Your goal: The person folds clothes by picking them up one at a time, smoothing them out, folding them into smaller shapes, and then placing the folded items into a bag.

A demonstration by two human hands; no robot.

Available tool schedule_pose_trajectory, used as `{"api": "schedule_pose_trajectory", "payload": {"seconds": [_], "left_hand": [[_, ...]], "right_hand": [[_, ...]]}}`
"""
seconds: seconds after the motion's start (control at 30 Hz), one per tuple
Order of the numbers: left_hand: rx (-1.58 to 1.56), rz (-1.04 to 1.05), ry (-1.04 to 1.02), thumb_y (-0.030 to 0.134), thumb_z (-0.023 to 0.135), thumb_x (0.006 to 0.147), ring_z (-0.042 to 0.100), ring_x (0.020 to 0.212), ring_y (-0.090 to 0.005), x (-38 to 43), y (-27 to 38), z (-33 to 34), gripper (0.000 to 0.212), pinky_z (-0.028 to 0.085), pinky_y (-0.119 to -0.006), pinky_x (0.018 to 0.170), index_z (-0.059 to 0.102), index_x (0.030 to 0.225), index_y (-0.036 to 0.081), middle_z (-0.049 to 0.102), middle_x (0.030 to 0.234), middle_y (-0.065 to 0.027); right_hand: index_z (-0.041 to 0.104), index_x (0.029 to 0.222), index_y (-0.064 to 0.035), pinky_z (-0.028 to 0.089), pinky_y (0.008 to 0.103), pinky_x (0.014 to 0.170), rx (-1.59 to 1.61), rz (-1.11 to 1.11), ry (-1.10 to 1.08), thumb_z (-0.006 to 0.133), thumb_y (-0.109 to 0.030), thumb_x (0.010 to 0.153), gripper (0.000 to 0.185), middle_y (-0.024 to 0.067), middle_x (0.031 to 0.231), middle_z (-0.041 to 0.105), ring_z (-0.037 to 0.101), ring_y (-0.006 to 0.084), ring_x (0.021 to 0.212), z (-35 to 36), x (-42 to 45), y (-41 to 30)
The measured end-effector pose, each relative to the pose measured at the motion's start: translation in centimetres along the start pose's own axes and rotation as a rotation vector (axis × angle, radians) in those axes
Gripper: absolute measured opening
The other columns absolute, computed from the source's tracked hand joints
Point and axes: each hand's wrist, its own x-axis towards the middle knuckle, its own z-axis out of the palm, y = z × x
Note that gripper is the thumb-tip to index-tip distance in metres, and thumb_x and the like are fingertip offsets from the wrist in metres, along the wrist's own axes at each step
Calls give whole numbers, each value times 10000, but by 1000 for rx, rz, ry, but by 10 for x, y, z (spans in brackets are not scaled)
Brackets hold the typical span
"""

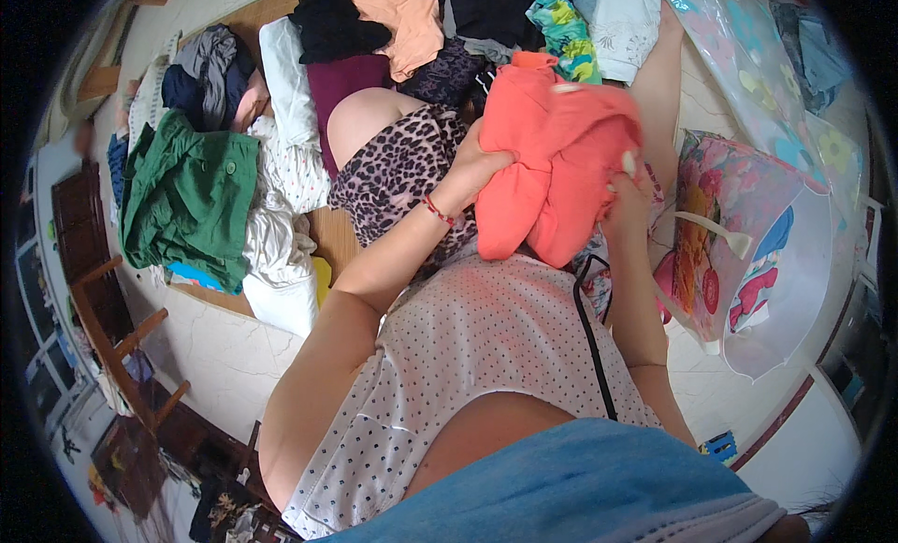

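Observation:
A coral-coloured garment (533,171), bunched and partly folded, is held up over my lap between both hands. My left hand (484,161), with a red beaded bracelet at the wrist, grips its left side, thumb on top. At the lower right edge my right hand (626,199) pinches the cloth; it is a little blurred, and some fingers are hidden. Pale buttons or toggles show on the coral cloth. Beneath it, leopard-print fabric (400,171) covers my thigh. A dark purple garment (344,87) lies beyond my left knee.
Clothes cover a mat (337,231) in front and left: a green buttoned garment (189,192), white garments (287,73), a peach top (407,24) and a black bundle (337,27). At right, a floral bag (793,276) lies with cloth inside, beside flowered plastic sheeting (765,87). Wooden furniture (105,346) stands far left.

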Motion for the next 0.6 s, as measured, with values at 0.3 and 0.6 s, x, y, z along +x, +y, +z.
{"api": "schedule_pose_trajectory", "payload": {"seconds": [0.3,0.6], "left_hand": [[1453,454,204,110,641,598,504,720,-337,-9,17,40,688,444,-398,602,318,1191,-22,428,855,-188],[1486,691,647,265,638,683,532,748,-367,32,101,1,698,468,-410,654,296,1256,60,462,931,-217]], "right_hand": [[263,1308,-104,398,173,565,170,-44,-188,434,-23,760,580,27,1078,452,462,61,733,43,10,29],[422,1135,-13,402,207,571,-65,-348,-638,528,-131,773,396,43,839,530,479,62,694,154,82,-15]]}}
